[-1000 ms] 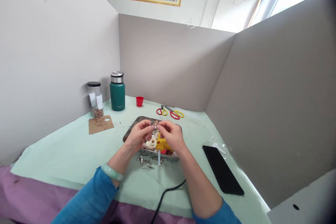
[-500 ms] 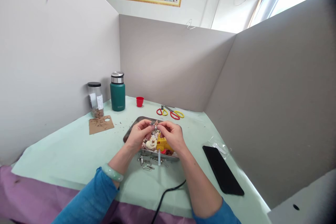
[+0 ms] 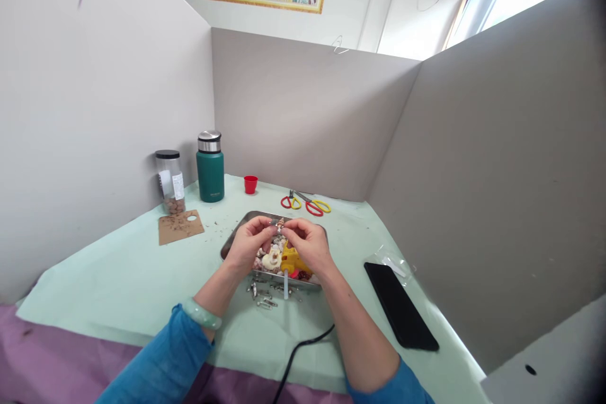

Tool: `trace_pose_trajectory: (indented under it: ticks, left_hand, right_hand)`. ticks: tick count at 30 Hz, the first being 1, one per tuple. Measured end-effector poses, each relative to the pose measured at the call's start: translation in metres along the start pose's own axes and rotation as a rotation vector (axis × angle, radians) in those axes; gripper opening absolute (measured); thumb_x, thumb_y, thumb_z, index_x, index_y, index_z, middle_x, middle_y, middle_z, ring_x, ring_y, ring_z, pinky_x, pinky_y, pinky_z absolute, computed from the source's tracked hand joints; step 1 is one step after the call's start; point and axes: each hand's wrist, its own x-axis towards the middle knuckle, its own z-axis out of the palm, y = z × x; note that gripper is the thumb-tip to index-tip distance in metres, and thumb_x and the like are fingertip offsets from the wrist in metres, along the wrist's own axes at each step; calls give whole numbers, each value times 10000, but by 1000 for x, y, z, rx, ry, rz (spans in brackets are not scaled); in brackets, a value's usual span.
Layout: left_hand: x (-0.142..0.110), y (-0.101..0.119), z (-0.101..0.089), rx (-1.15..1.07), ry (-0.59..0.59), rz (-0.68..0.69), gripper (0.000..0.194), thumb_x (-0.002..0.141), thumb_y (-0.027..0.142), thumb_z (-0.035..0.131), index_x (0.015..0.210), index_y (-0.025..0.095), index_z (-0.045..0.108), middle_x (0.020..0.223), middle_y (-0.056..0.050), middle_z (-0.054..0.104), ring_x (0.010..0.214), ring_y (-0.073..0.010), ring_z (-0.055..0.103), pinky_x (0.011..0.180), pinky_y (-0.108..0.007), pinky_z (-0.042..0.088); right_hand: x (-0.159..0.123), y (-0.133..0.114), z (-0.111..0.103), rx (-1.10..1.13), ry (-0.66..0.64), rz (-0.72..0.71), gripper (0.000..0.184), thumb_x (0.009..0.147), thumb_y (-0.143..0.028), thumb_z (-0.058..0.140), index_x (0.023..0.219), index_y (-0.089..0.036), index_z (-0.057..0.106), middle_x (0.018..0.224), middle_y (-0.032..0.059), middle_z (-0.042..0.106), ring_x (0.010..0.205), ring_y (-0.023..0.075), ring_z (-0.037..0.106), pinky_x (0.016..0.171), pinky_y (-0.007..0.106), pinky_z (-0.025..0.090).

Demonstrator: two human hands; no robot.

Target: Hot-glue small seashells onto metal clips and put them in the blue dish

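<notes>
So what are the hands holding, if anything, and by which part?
The hands, left and right, appear to pinch a small banded shell near its lower end; the exact contact is hidden.

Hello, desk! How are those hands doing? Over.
Left hand, right hand: holding small striped shell between them. Above tray. Yellow glue gun close by, partly behind right hand.

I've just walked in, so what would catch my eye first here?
Probably the left hand and right hand, fingertips together around a small brown-and-white piece above the metal tray at the centre. Next, the bright yellow tool at the tray, partly behind the right hand. Then the green bottle, upright at the back left, with a red cup to its right.
</notes>
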Motion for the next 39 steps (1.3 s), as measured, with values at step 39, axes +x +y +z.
trace_pose_trajectory:
  ticks: [39]
  left_hand:
    - [2,-4,-1,52,0,33,185,680,267,729,734,150,596,428,71,495,365,-41,387,397,-160,272]
  right_hand:
    - [2,5,-1,6,-37,35,140,744,-296,616,788,-176,673,711,11,645,551,119,543,538,232,459]
